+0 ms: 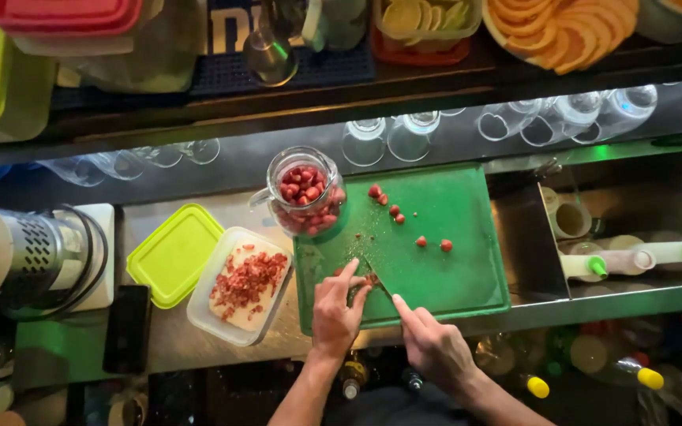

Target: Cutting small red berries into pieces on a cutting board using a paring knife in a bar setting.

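On the green cutting board [451, 237] my left hand [336, 309] presses down on a small red strawberry piece [370, 279] near the board's front left. My right hand [429, 341] grips a knife [378, 282] whose blade meets that piece. Several whole strawberries [394, 210] lie scattered on the board further back. A glass jar [305, 193] filled with strawberries stands at the board's back left corner. Left of the board a white plastic tub [203, 304] holds chopped red bits, with its lime green lid [174, 254] beside it.
A metal appliance [25, 254] stands far left, a black phone [126, 327] in front of it. Upturned glasses [404, 136] line the shelf behind. Squeeze bottles [657, 254] lie in a steel well at right. Sliced citrus [562, 28] and containers sit on the bar top.
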